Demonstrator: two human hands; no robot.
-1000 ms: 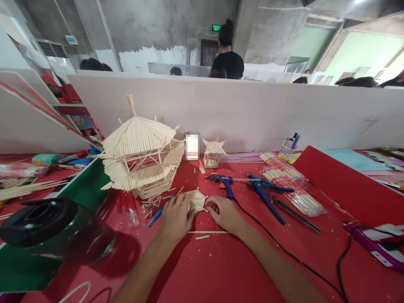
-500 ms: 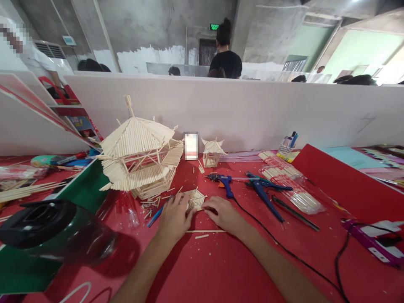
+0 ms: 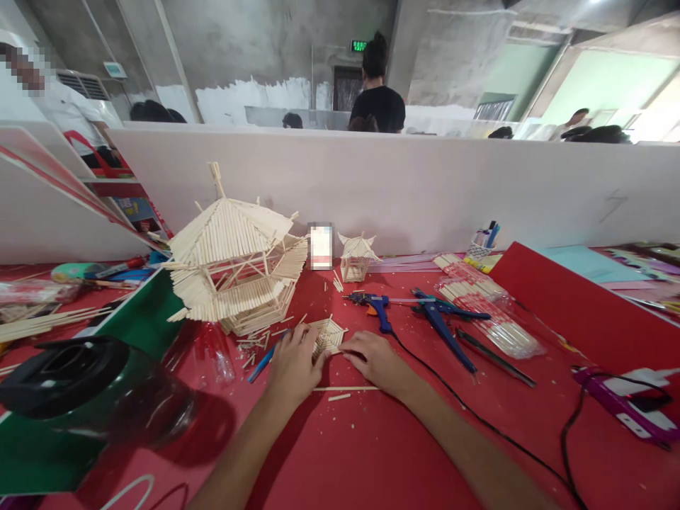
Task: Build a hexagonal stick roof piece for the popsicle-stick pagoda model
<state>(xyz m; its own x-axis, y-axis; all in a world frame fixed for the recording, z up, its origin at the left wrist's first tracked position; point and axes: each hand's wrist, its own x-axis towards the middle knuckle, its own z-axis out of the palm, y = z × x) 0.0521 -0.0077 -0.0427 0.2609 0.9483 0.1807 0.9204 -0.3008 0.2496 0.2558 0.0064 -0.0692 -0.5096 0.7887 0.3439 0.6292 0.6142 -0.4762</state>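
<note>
Both hands, left (image 3: pixel 295 358) and right (image 3: pixel 375 358), bend fingers at one flat pale wooden-stick lattice (image 3: pixel 328 336); their grip I cannot tell. Two stick pavilions (image 3: pixel 239 262) stand behind.

Patchy grey concrete wall (image 3: pixel 255 42) behind a white partition (image 3: pixel 414 191), green exit sign (image 3: pixel 358 46) glowing

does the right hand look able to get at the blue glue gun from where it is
Probably yes: the blue glue gun lies just beyond the right hand, with nothing standing between them; only its black cord trails past the wrist.
</note>
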